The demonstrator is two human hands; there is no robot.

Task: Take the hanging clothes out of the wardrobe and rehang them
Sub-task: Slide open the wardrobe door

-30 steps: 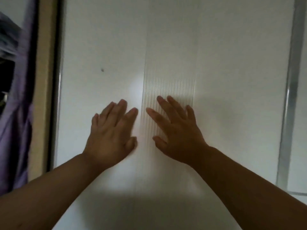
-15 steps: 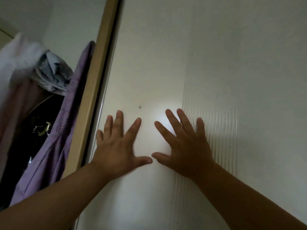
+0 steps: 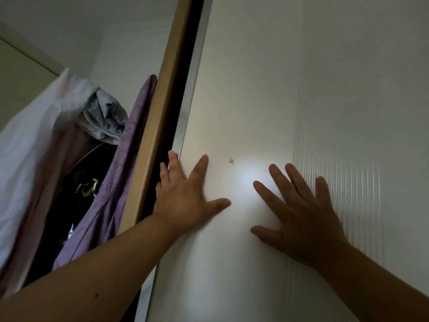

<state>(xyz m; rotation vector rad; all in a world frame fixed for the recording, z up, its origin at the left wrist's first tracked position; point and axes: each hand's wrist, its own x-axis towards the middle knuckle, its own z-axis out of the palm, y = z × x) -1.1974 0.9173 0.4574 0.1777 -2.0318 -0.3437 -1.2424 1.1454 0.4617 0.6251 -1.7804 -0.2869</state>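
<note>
hands lie flat with fingers spread on the white wardrobe door [image 3: 243,89]: left hand [image 3: 185,196], right hand [image 3: 301,217]; purple garment [image 3: 111,194] hangs left.

Two hands, left hand [image 3: 185,201] and right hand [image 3: 304,219]; one white door [image 3: 243,89]; one wooden post [image 3: 160,112]; five hanging garments [image 3: 130,159] at the left of the frame.

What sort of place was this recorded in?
Probably a bedroom, at a sliding wardrobe: the left hand and right hand lie flat on a white door with a metal edge, and a purple garment and white garment hang beside its wooden frame.
</note>
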